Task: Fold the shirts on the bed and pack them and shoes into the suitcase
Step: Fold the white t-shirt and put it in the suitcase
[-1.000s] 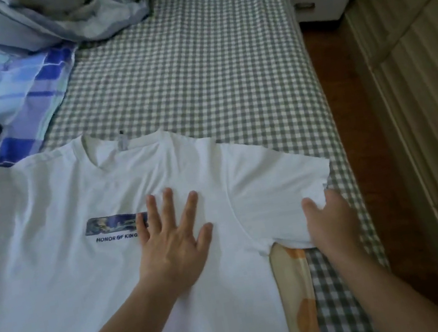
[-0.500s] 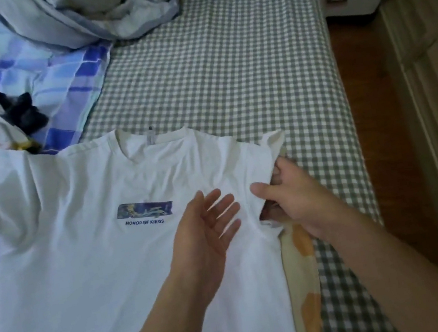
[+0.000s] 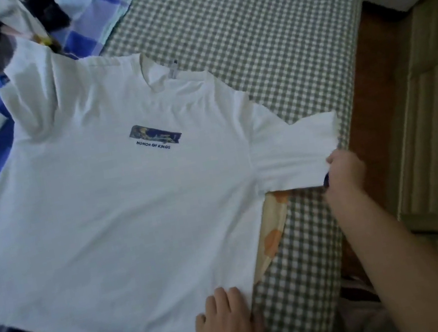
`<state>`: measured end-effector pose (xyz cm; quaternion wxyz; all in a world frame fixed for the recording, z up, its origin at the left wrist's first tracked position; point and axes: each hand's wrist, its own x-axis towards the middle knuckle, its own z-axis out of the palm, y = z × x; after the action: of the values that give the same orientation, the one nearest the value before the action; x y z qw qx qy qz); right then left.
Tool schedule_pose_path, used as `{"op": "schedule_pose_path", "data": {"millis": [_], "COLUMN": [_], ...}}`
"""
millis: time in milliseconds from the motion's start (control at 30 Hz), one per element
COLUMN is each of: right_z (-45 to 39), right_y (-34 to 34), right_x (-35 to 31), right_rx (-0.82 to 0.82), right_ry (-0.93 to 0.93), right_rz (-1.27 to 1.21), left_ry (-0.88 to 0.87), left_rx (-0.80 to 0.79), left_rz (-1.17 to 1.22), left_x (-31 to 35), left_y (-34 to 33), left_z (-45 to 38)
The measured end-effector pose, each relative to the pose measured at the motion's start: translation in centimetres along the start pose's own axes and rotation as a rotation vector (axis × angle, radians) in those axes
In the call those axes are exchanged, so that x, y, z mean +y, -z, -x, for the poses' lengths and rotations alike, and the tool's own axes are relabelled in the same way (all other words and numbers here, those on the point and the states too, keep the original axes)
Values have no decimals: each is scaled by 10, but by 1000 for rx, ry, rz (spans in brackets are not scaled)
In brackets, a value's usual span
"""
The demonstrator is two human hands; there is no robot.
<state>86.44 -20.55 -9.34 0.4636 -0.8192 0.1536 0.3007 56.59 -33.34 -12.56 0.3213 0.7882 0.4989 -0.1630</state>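
A white T-shirt (image 3: 132, 210) lies face up and spread flat across a bed covered in a grey-and-white checked sheet (image 3: 263, 41). A small blue printed patch with the words "HONOR OF KINGS" sits on the chest. The collar points toward one o'clock and the hem toward seven o'clock, so the shirt's long axis runs on that diagonal.

The right hand (image 3: 345, 173), at about three o'clock, pinches the lower outer corner of the shirt's right-side sleeve (image 3: 297, 152), fingers curled round the cloth; the sleeve is stretched out toward the bed edge. The left hand (image 3: 229, 328), at six o'clock, rests at the hem's near right corner. Its fingers curl at the cloth edge, but whether they grip or only press cannot be told.

Both hands are on the same side edge of the shirt, and the body of the shirt lies toward nine o'clock from them. A likely next move is to carry that edge over toward the middle, folding along the long axis.

An orange-and-cream patterned cloth (image 3: 273, 232) peeks from under the shirt. Crumpled blue checked bedding (image 3: 92, 18) sits at eleven o'clock. No suitcase or shoes are in view.
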Motion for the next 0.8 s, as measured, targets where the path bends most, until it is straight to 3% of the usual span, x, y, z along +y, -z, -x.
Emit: {"op": "schedule_pose_path", "data": {"millis": [267, 367, 500, 800], "right_z": [-6, 15, 25, 52], "right_y": [12, 4, 0, -27], "right_x": [32, 30, 30, 18], "right_rx": [-215, -252, -238, -339], "right_ry": [-266, -324, -328, -54], "right_rz": [41, 74, -8, -294], "left_ry": [-131, -80, -18, 168], "left_rx": [165, 93, 18, 220], "left_rz": [-106, -96, -26, 479], "left_x": [-21, -26, -33, -95], "left_y": [-23, -28, -23, 42], "left_z": [11, 31, 46, 68]}}
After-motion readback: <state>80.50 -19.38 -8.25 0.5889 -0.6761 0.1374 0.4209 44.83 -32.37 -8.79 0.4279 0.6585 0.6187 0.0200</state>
